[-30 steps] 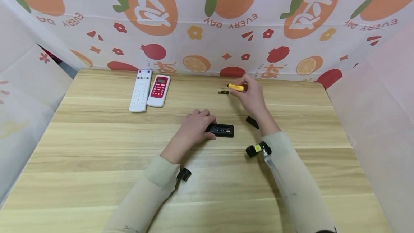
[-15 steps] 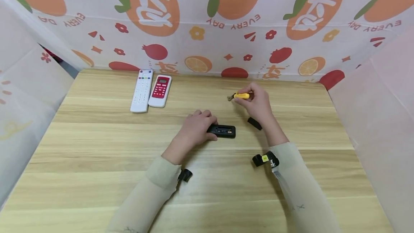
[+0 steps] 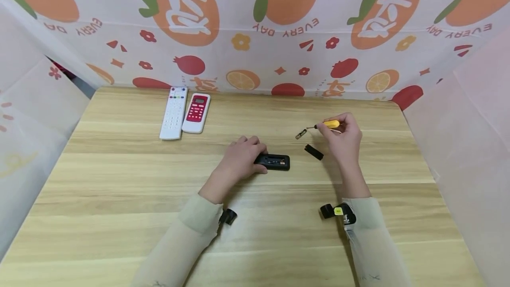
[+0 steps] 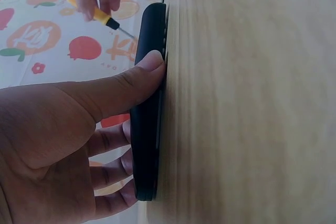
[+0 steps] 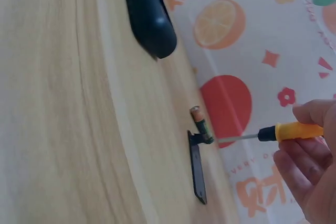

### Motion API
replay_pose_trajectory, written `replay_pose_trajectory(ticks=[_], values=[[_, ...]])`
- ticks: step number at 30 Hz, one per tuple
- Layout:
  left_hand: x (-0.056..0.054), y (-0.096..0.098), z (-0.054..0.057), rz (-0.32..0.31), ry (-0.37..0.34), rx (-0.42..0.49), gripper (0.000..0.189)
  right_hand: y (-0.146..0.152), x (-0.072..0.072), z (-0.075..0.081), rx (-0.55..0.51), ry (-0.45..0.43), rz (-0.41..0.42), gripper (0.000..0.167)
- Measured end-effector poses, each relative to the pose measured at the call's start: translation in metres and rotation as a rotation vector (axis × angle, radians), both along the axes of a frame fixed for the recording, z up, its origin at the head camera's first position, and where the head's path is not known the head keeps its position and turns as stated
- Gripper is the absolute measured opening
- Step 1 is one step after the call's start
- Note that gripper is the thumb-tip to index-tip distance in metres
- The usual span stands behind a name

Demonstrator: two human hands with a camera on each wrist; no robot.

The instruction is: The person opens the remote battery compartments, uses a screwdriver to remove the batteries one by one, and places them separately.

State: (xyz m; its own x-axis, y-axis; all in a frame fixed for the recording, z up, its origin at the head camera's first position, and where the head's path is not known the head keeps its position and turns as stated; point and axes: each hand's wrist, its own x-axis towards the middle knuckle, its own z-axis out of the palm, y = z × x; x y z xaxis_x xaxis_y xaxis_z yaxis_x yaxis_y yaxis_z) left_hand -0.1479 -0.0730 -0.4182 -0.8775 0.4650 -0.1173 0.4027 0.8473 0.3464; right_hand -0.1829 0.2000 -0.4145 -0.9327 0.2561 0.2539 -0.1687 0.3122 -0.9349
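My left hand grips the left end of a black remote control, which lies back up on the table. Its battery compartment is uncovered and a battery shows inside. In the left wrist view the thumb presses along the near side of the remote, with the fingers behind it. My right hand holds a screwdriver by its yellow handle. The thin shaft points left, its tip right at a loose battery. Just nearer than that battery lies the black battery cover, also seen in the right wrist view.
Two more remotes stand apart at the back left: a long white one and a white one with a red face. Behind the wooden table hangs a fruit-print cloth.
The right hand has come rightward and nearer with the screwdriver. The loose battery has shifted the same way and turned slantwise, now close to the cover. Left hand and remote have stayed put.
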Motion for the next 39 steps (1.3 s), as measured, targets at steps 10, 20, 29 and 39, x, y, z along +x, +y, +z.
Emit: replay_pose_trajectory(ticks=[10, 20, 29, 39], values=[[0.001, 0.0, 0.0, -0.004, 0.01, 0.001, 0.043, 0.003, 0.007, -0.004, -0.137, -0.047, 0.024, 0.029], [0.002, -0.001, 0.0, -0.002, 0.024, 0.007, 0.042, 0.003, 0.01, 0.001, -0.139, 0.002, 0.024, 0.031], [0.001, 0.0, 0.001, -0.015, 0.023, 0.003, 0.042, -0.013, 0.024, 0.018, -0.116, 0.086, 0.187, 0.031], [-0.001, 0.002, -0.001, -0.035, 0.027, -0.005, 0.041, -0.042, 0.041, 0.025, 0.056, 0.025, 0.456, 0.032]])
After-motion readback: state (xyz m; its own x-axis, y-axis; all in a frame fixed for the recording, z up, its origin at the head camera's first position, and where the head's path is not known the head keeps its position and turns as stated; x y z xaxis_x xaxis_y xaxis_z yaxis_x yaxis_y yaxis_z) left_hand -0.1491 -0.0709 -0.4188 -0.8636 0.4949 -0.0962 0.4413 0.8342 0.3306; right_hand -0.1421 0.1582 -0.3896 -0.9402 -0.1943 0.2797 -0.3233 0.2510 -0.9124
